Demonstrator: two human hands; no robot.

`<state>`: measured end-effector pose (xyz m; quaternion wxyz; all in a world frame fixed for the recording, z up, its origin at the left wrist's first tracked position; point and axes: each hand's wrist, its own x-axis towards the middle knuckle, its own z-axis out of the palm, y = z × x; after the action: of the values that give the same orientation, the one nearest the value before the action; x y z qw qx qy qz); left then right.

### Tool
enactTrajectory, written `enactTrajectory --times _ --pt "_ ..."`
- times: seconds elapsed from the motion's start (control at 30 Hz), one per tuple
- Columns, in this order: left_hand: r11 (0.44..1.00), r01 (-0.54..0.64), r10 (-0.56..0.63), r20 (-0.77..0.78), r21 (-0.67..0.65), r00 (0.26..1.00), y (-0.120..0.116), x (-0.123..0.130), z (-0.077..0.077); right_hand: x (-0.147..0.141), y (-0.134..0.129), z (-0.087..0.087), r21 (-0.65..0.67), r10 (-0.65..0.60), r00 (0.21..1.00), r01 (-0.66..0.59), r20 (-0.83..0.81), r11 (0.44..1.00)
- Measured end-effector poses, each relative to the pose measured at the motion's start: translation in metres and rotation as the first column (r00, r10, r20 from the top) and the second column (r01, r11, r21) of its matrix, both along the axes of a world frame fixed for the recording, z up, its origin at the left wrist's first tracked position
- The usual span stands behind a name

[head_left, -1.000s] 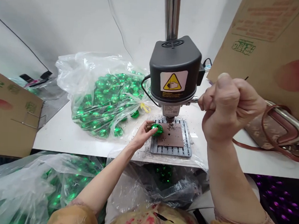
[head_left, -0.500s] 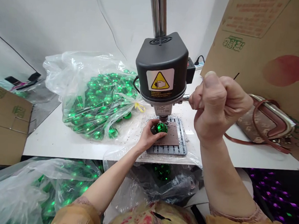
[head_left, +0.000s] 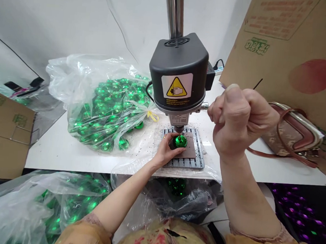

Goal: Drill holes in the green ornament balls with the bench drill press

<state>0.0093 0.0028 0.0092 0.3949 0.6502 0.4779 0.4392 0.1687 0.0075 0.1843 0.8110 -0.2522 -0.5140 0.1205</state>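
Beneath the drill's chuck [head_left: 179, 129], the left grip [head_left: 165, 152] is closed on a green ball [head_left: 181, 141], thumb on its near side and fingers round its left and far sides. The ball sits over a brown board [head_left: 190, 152]; whether the drill's tip touches it, I cannot tell. The board lies on a slotted metal base [head_left: 200, 163], with dark specks scattered about. Above stands the drill [head_left: 179, 71], black, with a yellow warning sign on its near face and a steel column [head_left: 174, 15] behind. On the drill's right, the right grip [head_left: 241, 116] is clenched round the end of a lever [head_left: 204, 106].

To the left on the white counter [head_left: 65, 159], a clear bag [head_left: 107, 114] bulges with green balls, a yellow tie [head_left: 153, 116] at its right side. To the right rests a handbag [head_left: 293, 135], its brown strap trailing, against a carton [head_left: 278, 70]. Another carton [head_left: 5, 140] stands at far left. Below the counter's near edge are a second bag [head_left: 70, 201] of green balls, left, and purple balls [head_left: 299, 209], right.
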Motion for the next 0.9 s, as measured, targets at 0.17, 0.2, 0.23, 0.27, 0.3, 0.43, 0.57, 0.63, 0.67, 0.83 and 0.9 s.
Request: enactTrajectory --times 0.17,0.2,0.23,0.27,0.3,0.43,0.57,0.63,0.67,0.83,0.9 --pt "1.000 0.006 -0.006 0.015 0.016 1.000 0.001 -0.001 -0.004 0.000 -0.004 -0.014 0.086 0.002 1.000 -0.001 -0.005 0.996" --pt "1.000 0.009 -0.009 0.013 0.019 1.000 0.001 -0.001 -0.005 0.001 -0.003 -0.017 0.093 -0.005 1.000 0.006 -0.002 0.996" --pt "1.000 0.010 -0.010 0.011 0.022 1.000 0.001 -0.001 -0.005 0.001 -0.002 -0.020 0.110 -0.011 1.000 0.011 0.001 0.994" --pt "1.000 0.009 -0.009 0.010 0.024 1.000 0.001 -0.001 -0.005 0.002 -0.001 -0.022 0.134 -0.013 1.000 0.012 0.002 0.991" --pt "1.000 0.007 -0.007 0.011 0.024 1.000 0.001 -0.001 -0.006 0.002 0.000 -0.024 0.160 -0.012 1.000 0.011 0.006 0.987" --pt "1.000 0.004 -0.004 0.023 0.024 1.000 0.001 -0.001 -0.005 0.003 0.004 -0.029 0.289 -0.005 1.000 0.003 0.006 0.957" --pt "0.999 0.019 -0.019 0.016 0.041 1.000 0.000 0.000 -0.005 0.004 0.003 -0.033 0.313 0.000 0.999 -0.015 0.047 0.950" --pt "0.999 0.024 -0.025 0.018 0.044 1.000 0.000 0.000 -0.006 0.005 0.002 -0.036 0.322 0.002 0.998 -0.021 0.059 0.947" --pt "0.999 0.027 -0.028 0.019 0.044 0.999 0.000 0.000 -0.006 0.005 0.002 -0.037 0.334 0.005 0.998 -0.025 0.059 0.942" --pt "0.999 0.028 -0.029 0.035 0.031 0.999 0.000 0.000 -0.005 0.005 0.004 -0.042 0.376 0.007 0.998 -0.030 0.063 0.926" --pt "1.000 0.024 -0.024 0.052 0.016 0.998 -0.001 0.000 -0.004 0.004 0.005 -0.043 0.392 -0.004 0.999 -0.015 0.048 0.920"
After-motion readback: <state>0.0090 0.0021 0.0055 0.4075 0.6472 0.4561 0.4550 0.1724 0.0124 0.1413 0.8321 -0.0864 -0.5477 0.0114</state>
